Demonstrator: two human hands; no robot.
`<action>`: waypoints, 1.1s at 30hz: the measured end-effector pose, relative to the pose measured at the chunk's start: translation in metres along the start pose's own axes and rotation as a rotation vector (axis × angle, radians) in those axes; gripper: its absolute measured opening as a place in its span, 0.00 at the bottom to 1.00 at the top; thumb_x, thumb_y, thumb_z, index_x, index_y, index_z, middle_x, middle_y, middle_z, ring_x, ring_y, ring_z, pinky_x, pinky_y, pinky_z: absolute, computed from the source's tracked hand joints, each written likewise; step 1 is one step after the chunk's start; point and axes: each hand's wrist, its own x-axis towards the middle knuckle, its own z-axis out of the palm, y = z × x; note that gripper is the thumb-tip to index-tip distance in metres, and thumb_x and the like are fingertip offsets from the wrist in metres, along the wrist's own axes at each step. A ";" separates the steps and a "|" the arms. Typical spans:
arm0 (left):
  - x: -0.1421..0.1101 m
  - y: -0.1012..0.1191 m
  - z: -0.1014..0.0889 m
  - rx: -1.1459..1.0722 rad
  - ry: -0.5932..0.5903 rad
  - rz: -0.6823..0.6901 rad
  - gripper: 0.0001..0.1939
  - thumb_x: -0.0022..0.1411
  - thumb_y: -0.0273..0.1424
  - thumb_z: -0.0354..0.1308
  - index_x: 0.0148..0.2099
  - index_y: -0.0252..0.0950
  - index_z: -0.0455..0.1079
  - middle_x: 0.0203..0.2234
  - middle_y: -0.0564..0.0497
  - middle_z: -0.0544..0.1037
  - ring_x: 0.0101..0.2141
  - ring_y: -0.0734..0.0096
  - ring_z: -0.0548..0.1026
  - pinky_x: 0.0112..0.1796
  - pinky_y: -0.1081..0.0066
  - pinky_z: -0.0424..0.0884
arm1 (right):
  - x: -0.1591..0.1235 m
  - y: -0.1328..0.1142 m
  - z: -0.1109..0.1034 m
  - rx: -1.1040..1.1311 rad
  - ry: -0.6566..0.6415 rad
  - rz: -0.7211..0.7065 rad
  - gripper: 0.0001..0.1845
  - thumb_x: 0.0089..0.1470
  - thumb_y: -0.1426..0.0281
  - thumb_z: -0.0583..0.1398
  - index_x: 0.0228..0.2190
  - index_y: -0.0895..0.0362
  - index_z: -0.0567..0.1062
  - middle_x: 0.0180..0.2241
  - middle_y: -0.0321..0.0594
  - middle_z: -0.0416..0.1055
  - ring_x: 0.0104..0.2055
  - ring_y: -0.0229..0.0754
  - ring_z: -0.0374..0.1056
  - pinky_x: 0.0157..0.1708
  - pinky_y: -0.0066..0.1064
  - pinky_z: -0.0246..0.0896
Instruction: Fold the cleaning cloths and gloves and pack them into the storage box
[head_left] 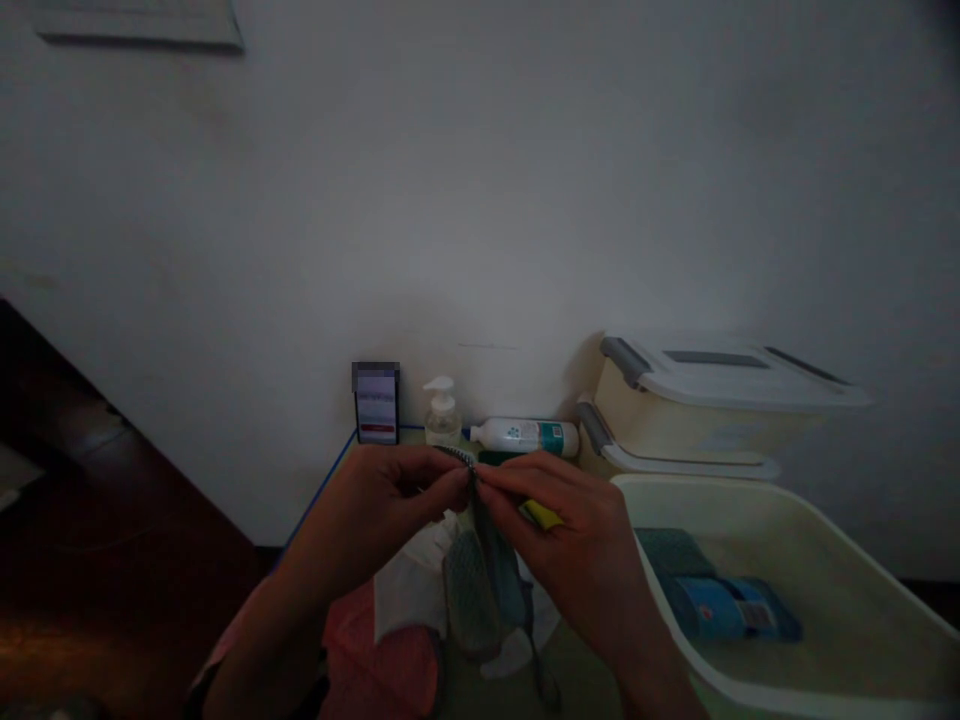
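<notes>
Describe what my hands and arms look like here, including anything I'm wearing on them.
Your left hand and right hand are bare: no glove, ring or watch shows. Beside the left forearm, some pinkish and dark cloth looks like a sleeve; the right forearm shows none. Dim light hides finer detail.

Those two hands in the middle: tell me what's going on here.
A person's left hand and right hand both pinch a thin, dark, ridged strip at their fingertips; it is too dim to say what it is. Below them are greenish cloth, white cloth and red cloth. Behind, a phone stands upright beside a pump bottle, and a white bottle lies on its side. To the right, an open bin holds a blue-labelled pack.
</notes>
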 end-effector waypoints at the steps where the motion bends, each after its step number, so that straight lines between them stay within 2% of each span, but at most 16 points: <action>1: -0.001 0.000 0.000 0.008 0.001 0.006 0.08 0.58 0.31 0.59 0.29 0.39 0.78 0.20 0.57 0.79 0.22 0.78 0.74 0.23 0.83 0.67 | 0.000 0.000 0.000 0.001 0.000 0.005 0.09 0.51 0.78 0.62 0.35 0.59 0.81 0.31 0.39 0.77 0.32 0.34 0.73 0.32 0.23 0.67; 3: -0.002 0.000 0.001 0.003 -0.025 0.026 0.09 0.59 0.31 0.58 0.30 0.39 0.79 0.22 0.56 0.80 0.25 0.77 0.76 0.26 0.82 0.69 | 0.000 0.001 0.000 0.006 -0.008 0.012 0.08 0.51 0.77 0.63 0.35 0.59 0.81 0.31 0.39 0.77 0.32 0.34 0.73 0.33 0.23 0.67; 9: -0.002 0.000 0.000 -0.034 -0.091 0.079 0.12 0.60 0.28 0.59 0.43 0.48 0.77 0.33 0.60 0.83 0.36 0.76 0.79 0.37 0.82 0.71 | 0.000 0.005 -0.003 -0.027 0.005 -0.016 0.10 0.50 0.76 0.64 0.37 0.59 0.80 0.32 0.38 0.77 0.33 0.34 0.73 0.34 0.23 0.67; 15: 0.000 0.001 0.000 -0.033 -0.082 0.096 0.12 0.60 0.28 0.59 0.44 0.48 0.77 0.35 0.60 0.83 0.38 0.74 0.79 0.41 0.79 0.71 | 0.001 0.004 -0.001 -0.081 0.054 -0.079 0.09 0.50 0.78 0.63 0.36 0.60 0.79 0.33 0.39 0.77 0.35 0.34 0.73 0.36 0.23 0.68; 20: 0.001 0.002 0.004 0.035 -0.048 0.114 0.09 0.60 0.31 0.58 0.42 0.42 0.78 0.35 0.54 0.83 0.40 0.68 0.79 0.44 0.73 0.72 | 0.002 0.004 0.000 -0.187 0.124 -0.125 0.09 0.49 0.80 0.62 0.35 0.63 0.79 0.33 0.42 0.78 0.35 0.36 0.73 0.38 0.24 0.67; 24: 0.004 -0.010 -0.001 0.188 0.137 0.113 0.10 0.57 0.32 0.60 0.43 0.37 0.74 0.36 0.50 0.80 0.35 0.67 0.78 0.38 0.68 0.75 | 0.002 0.007 -0.012 -0.129 0.085 0.000 0.08 0.50 0.78 0.61 0.34 0.58 0.77 0.32 0.36 0.77 0.34 0.34 0.72 0.36 0.24 0.66; 26: 0.005 -0.019 -0.008 0.265 0.208 0.129 0.19 0.53 0.33 0.63 0.48 0.37 0.69 0.38 0.48 0.76 0.37 0.65 0.76 0.36 0.66 0.75 | 0.002 0.007 -0.020 -0.039 0.051 0.089 0.07 0.52 0.76 0.61 0.34 0.54 0.77 0.32 0.33 0.76 0.33 0.33 0.72 0.34 0.23 0.66; 28: 0.007 -0.028 -0.014 0.276 0.194 0.167 0.31 0.49 0.34 0.66 0.55 0.39 0.63 0.44 0.46 0.73 0.43 0.62 0.73 0.39 0.64 0.75 | 0.001 0.007 -0.027 0.083 0.023 0.152 0.07 0.53 0.74 0.60 0.33 0.52 0.76 0.30 0.31 0.75 0.31 0.32 0.71 0.31 0.21 0.65; 30: 0.007 -0.032 -0.018 0.228 0.161 0.196 0.36 0.50 0.34 0.67 0.59 0.42 0.57 0.50 0.45 0.70 0.48 0.61 0.71 0.45 0.60 0.72 | -0.001 0.007 -0.031 0.221 -0.004 0.203 0.06 0.53 0.73 0.60 0.33 0.50 0.76 0.28 0.29 0.74 0.28 0.31 0.69 0.27 0.19 0.64; 31: 0.007 -0.032 -0.020 0.194 0.138 0.199 0.35 0.51 0.34 0.66 0.60 0.43 0.57 0.52 0.45 0.69 0.49 0.61 0.70 0.48 0.59 0.71 | -0.002 0.007 -0.032 0.292 -0.018 0.231 0.06 0.54 0.73 0.60 0.33 0.49 0.76 0.27 0.29 0.73 0.27 0.30 0.68 0.26 0.19 0.63; 33: 0.006 -0.028 -0.021 0.106 0.069 0.180 0.26 0.54 0.33 0.64 0.55 0.42 0.64 0.49 0.46 0.73 0.47 0.63 0.72 0.49 0.61 0.70 | -0.005 0.007 -0.034 0.429 -0.035 0.286 0.05 0.55 0.71 0.60 0.33 0.48 0.76 0.26 0.29 0.72 0.27 0.31 0.66 0.25 0.18 0.61</action>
